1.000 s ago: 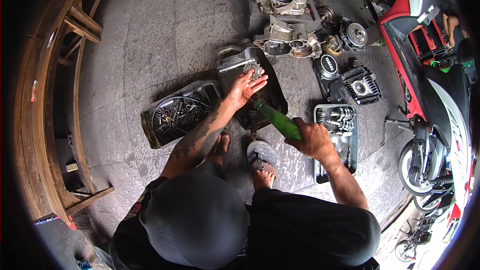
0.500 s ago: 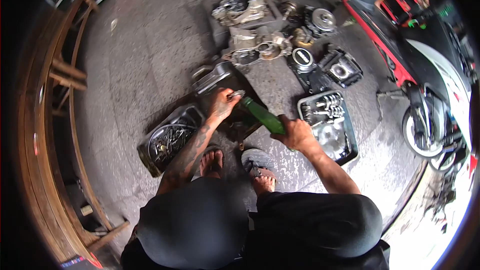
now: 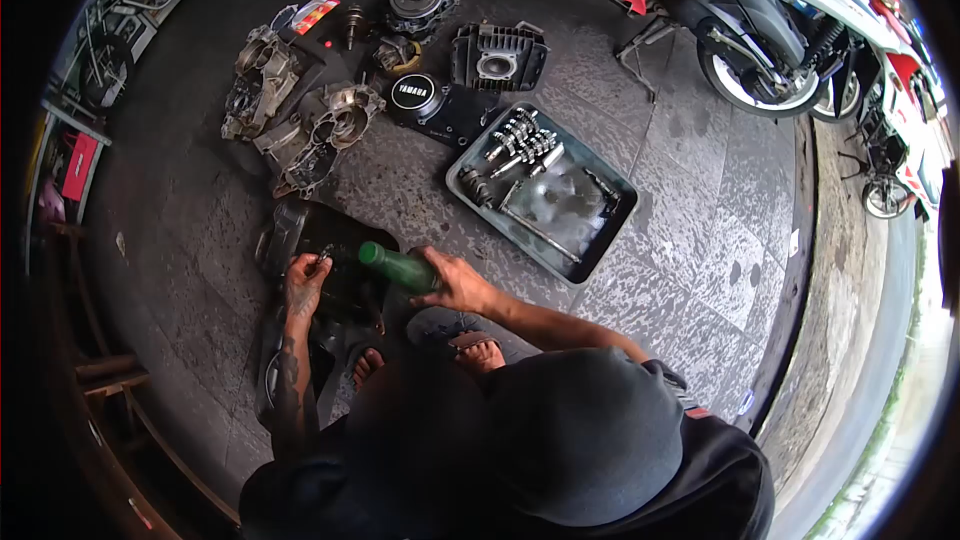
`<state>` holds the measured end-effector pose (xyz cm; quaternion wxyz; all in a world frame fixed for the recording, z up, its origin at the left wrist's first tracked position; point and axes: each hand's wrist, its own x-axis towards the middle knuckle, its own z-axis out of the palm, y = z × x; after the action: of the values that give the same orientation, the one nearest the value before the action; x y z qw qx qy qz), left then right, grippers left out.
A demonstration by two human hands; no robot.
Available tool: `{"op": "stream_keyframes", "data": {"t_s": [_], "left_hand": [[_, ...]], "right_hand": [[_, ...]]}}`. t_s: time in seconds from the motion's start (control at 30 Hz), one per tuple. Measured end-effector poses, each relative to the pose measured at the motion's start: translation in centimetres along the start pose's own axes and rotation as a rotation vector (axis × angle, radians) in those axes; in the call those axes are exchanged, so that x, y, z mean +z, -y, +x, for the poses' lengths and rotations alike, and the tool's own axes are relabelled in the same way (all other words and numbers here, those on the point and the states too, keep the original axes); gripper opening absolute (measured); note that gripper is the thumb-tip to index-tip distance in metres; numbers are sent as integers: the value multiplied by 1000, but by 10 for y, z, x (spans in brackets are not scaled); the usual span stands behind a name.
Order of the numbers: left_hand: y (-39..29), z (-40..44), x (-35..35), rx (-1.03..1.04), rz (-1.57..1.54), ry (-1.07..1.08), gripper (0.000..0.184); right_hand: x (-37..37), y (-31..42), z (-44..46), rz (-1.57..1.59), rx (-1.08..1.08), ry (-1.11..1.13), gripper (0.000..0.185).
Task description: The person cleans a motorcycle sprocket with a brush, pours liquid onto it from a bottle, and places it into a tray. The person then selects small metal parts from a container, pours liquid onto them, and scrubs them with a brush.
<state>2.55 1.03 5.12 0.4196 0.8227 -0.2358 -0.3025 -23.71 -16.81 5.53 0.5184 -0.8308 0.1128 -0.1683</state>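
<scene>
My left hand (image 3: 303,285) pinches a small metal part (image 3: 325,255), too small to name. Fingers of my right hand (image 3: 458,283) wrap round a green bottle (image 3: 403,270), which lies tilted with its neck pointing left toward the metal part, a small gap apart. I cannot make out any liquid leaving it. Beneath both hands is a dark, oily-looking container (image 3: 335,226). Close by on the right stands a grey-black tray (image 3: 622,212) with gear shafts (image 3: 525,140) and a long thin rod (image 3: 540,233) in it.
Opened engine casings (image 3: 325,135) lie on the floor ahead, beside a black cover marked YAMAHA (image 3: 415,93) and a finned black part (image 3: 500,57). A round metal assembly (image 3: 417,2) sits farther off. Scooters (image 3: 770,40) stand at upper right, and a wooden bench (image 3: 110,375) at left.
My view has swung to the right, so the floor parts appear farther left and turned. Both hands keep their hold, and the bottle's neck still points toward the left hand.
</scene>
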Motion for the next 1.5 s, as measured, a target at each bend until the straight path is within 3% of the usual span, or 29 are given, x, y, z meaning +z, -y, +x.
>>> {"op": "stream_keyframes", "data": {"t_s": [0.03, 0.1, 0.17, 0.23, 0.27, 0.3, 0.33, 0.37, 0.4, 0.5, 0.57, 0.7, 0.77, 0.8, 0.83, 0.87, 0.9, 0.93, 0.97, 1.07, 1.1, 1.17, 1.23, 1.37, 1.4, 1.47, 1.5], "left_hand": [[3, 1, -1, 56, 18, -26, 27], [-2, 2, 0, 177, 57, -73, 28], [-15, -5, 1, 116, 174, -66, 26], [-5, -5, 1, 506, 715, -329, 24], [13, 4, 2, 421, 455, -286, 22], [26, 13, -3, 395, 408, -152, 23], [0, 6, -4, 265, 160, -1, 28], [-17, -6, -3, -12, -57, 33, 27], [-21, -10, -6, -167, -197, 29, 30], [-24, -11, -10, -285, -276, -92, 59], [-22, -7, -19, -281, -270, 48, 62], [-27, -8, -23, -322, -215, -64, 63], [-24, -4, -33, -245, -255, 46, 51], [-29, -11, -25, -217, -243, -140, 44], [-26, -11, -27, -156, -256, -155, 36], [-32, -8, -34, -121, -156, -14, 26], [-38, -8, -36, -44, 7, -4, 22], [-18, 3, -41, 122, 7, 63, 23], [1, 14, -53, 344, 274, 6, 23], [-25, 4, -78, 221, 347, 16, 22], [-37, 3, -88, 281, 369, 27, 22], [-74, -3, -101, 300, 457, 43, 18], [-106, -1, -103, 249, 237, 86, 12], [-19, 31, -124, 213, 408, 191, 8], [-12, 37, -121, 231, 412, 189, 8], [-3, 36, -126, -245, -550, 123, 11], [-5, 32, -129, -248, -538, 109, 11]], "right_hand": [[4, -7, 1, -5, -105, -50, 68], [12, -17, -4, -21, -83, -70, 68], [18, -24, -8, -5, -45, -69, 68], [22, -36, -19, -38, -38, -52, 67], [22, -43, -21, -71, -30, -43, 66], [18, -45, -22, -82, -27, -30, 66], [15, -47, -26, -76, -30, -2, 65], [17, -51, -31, -103, 14, -4, 65], [15, -43, -30, -106, -13, -25, 68], [22, -46, -29, -81, 26, 29, 71], [21, -44, -31, -133, 30, 50, 75], [20, -44, -37, -95, 21, 49, 87], [15, -40, -41, -133, 70, 61, 90], [14, -37, -39, -114, 36, 63, 91], [11, -34, -40, -109, 16, 50, 93], [5, -27, -39, -108, 44, 53, 94], [0, -19, -43, -111, 85, 53, 96], [0, -23, -57, -105, 88, 24, 98], [-4, -32, -61, -99, 61, 3, 99], [-22, -7, -81, 40, 149, -164, 99], [-27, 1, -92, 39, 171, -172, 99], [-42, 14, -113, 206, 214, -455, 97], [-52, 9, -140, 187, 292, -688, 89], [-60, -6, -199, 8, 634, -901, 83], [-62, -12, -212, -44, 634, -941, 81], [-61, -16, -235, -130, 696, -1014, 77], [-60, -17, -240, -75, 713, -1064, 74]]}}
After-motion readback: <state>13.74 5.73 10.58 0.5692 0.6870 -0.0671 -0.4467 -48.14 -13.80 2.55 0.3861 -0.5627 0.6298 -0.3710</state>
